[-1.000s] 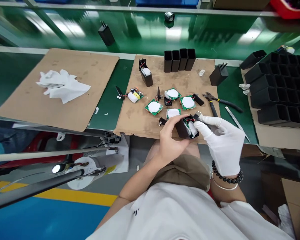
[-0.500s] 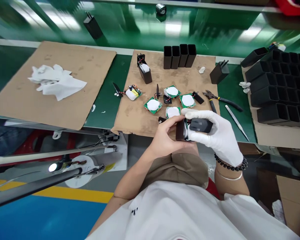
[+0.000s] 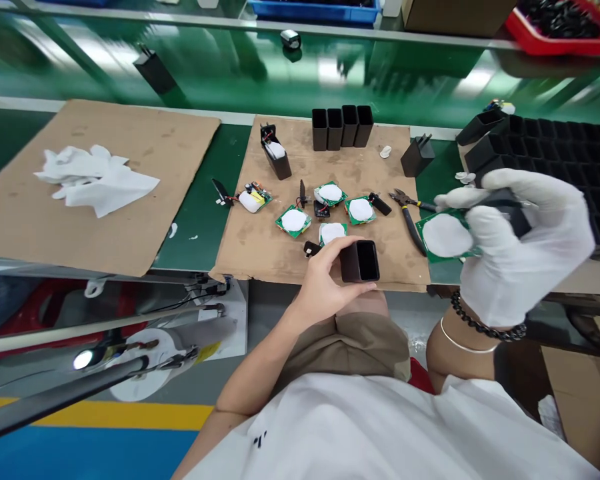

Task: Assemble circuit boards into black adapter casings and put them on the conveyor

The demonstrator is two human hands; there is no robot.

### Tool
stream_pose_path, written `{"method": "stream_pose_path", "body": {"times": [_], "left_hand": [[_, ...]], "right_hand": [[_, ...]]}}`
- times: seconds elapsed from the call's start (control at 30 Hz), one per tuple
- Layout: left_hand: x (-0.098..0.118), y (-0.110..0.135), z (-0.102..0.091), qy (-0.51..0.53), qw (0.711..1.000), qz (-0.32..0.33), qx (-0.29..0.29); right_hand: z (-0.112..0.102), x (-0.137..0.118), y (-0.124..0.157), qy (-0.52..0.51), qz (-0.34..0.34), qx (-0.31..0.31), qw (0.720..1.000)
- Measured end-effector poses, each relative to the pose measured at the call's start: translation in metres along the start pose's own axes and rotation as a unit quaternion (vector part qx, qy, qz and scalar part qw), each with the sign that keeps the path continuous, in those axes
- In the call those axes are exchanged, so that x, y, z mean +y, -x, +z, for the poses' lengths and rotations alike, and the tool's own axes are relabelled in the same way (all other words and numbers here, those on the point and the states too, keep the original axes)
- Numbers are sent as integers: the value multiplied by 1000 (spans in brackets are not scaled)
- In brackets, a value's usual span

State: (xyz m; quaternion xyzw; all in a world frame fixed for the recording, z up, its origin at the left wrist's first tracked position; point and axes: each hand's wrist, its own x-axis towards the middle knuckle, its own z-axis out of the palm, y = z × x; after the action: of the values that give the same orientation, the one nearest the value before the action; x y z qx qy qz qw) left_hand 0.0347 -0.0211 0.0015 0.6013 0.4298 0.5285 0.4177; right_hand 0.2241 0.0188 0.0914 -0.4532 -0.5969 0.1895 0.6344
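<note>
Head view: I see left hand (image 3: pixel 326 283) gripping black case (image 3: pixel 351 263) left of the pliers (image 3: pixel 411 224), gloved right hand (image 3: pixel 523 257) gripping black piece (image 3: pixel 513 209) right of them, circuit board (image 3: pixel 447 237) at its fingertips

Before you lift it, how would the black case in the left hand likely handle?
The black case is probably light for its size: its open end looks hollow. It seems stiff, its edges straight in the left hand.

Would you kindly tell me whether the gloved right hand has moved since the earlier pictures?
Yes, the right hand has moved rightward, judged against the pliers.
</note>
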Motion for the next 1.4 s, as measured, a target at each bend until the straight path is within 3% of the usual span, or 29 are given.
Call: {"method": "stream_pose_path", "body": {"times": [0.1, 0.17, 0.23, 0.27, 0.37, 0.43, 0.53, 0.7, 0.77, 0.8, 0.87, 0.93, 1.03, 1.13, 1.23, 1.3, 1.4], "left_hand": [[0, 0, 3, -8, 999, 27, 19], [0, 2, 5, -9, 999, 35, 27], [1, 5, 3, 2, 998, 40, 45], [1, 8, 2, 6, 997, 41, 59], [3, 16, -6, 5, 994, 39, 103], [4, 22, -12, 3, 992, 41, 119], [5, 26, -16, -3, 992, 38, 123], [4, 26, -11, -7, 994, 29, 109], [4, 25, -11, -3, 993, 27, 112], [4, 25, -11, -1, 993, 21, 114], [3, 26, -13, 6, 992, 9, 122], [2, 26, -15, 14, 991, 0, 131], [1, 25, -17, 31, 990, -9, 138], [1, 22, -15, 49, 990, -20, 133], [3, 19, -12, 59, 990, -12, 128], [5, 17, -10, 62, 990, 3, 129], [9, 15, -9, 61, 990, 20, 122]], "right_hand": [[1, 13, -1, 186, 11, -129, 974], [7, 23, 4, 314, 44, -239, 918], [12, 29, 8, 359, 63, -329, 871], [13, 30, 9, 349, 59, -354, 866], [3, 28, 6, 286, 24, -345, 894], [-6, 26, 4, 266, -5, -355, 896], [-9, 27, 4, 295, -34, -447, 844], [16, 29, 1, 408, -35, -537, 738], [19, 32, -8, 383, -23, -558, 736], [18, 34, -12, 340, -4, -564, 752], [11, 40, -18, 192, 81, -550, 809], [2, 46, -17, 9, 192, -489, 851], [-5, 53, 1, -147, 302, -377, 863], [-4, 53, 25, -206, 393, -311, 840], [0, 50, 42, -278, 479, -276, 786], [1, 49, 46, -318, 507, -271, 754], [-1, 43, 44, -359, 511, -265, 735]]}}
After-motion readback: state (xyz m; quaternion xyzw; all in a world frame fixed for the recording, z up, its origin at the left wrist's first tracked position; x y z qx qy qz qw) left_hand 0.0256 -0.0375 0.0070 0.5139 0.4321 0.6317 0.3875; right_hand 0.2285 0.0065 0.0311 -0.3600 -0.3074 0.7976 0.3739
